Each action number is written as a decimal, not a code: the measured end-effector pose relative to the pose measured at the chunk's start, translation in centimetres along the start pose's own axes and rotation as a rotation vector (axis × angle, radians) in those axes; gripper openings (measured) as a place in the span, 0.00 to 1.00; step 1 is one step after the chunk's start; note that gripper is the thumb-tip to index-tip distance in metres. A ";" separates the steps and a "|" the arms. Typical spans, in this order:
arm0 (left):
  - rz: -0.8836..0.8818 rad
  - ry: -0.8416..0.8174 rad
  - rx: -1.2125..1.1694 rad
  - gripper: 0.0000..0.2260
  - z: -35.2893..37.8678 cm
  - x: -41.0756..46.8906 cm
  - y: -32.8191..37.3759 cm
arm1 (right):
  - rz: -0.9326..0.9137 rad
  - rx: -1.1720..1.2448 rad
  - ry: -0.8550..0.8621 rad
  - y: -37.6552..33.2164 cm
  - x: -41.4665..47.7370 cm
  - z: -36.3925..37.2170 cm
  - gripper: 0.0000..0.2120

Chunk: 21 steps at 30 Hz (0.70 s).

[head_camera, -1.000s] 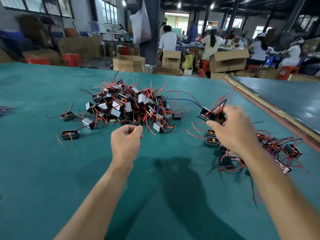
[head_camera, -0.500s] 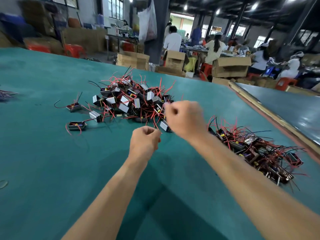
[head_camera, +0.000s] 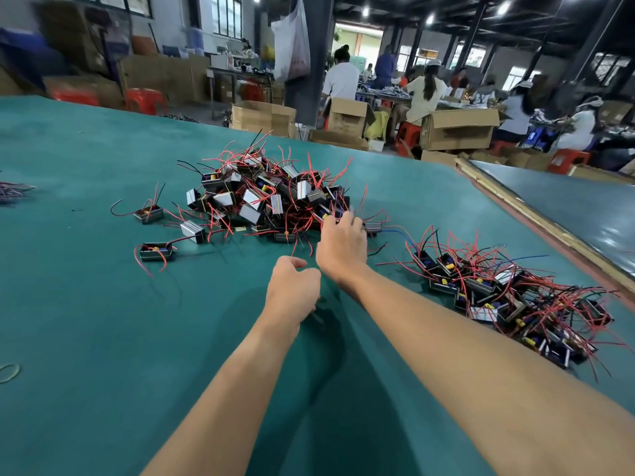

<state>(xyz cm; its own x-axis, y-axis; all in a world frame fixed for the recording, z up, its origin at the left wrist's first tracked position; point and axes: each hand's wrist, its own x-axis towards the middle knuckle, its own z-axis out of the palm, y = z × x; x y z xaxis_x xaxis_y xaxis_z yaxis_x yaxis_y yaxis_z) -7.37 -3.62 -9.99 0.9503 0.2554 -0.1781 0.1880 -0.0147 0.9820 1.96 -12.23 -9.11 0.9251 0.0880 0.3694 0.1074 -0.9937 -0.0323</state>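
Note:
A heap of small black and silver modules with red and black wires (head_camera: 268,197) lies mid-table on the green table (head_camera: 86,304). My right hand (head_camera: 342,245) stretches to the heap's near right edge, its fingers spread among the wires; whether it holds one is hidden. My left hand (head_camera: 293,290) hovers just behind it above the cloth, fingers loosely curled, holding nothing that I can see. A second, flatter pile of the same modules (head_camera: 508,297) lies to the right.
Three loose modules (head_camera: 154,252) sit left of the heap. A rubber band (head_camera: 8,372) lies at the left edge. A wooden strip (head_camera: 536,214) borders the table on the right. Cardboard boxes (head_camera: 457,128) and seated workers fill the background.
My right hand dropped the module it held over the right pile and swung left to the heap's edge. My left hand stayed near the middle, fingers curled.

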 end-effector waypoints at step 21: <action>-0.111 -0.301 -0.202 0.12 -0.4 -1.9 2.0 | -0.171 0.781 -0.198 5.0 -9.1 -8.8 0.10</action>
<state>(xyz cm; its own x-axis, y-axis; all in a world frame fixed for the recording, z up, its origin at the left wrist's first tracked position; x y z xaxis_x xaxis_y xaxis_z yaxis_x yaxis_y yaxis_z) -8.93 -3.80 -7.65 0.9628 -0.0515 -0.2651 0.2701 0.1960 0.9427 -9.13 -18.64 -4.41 0.9121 0.3172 0.2596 0.4077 -0.6369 -0.6543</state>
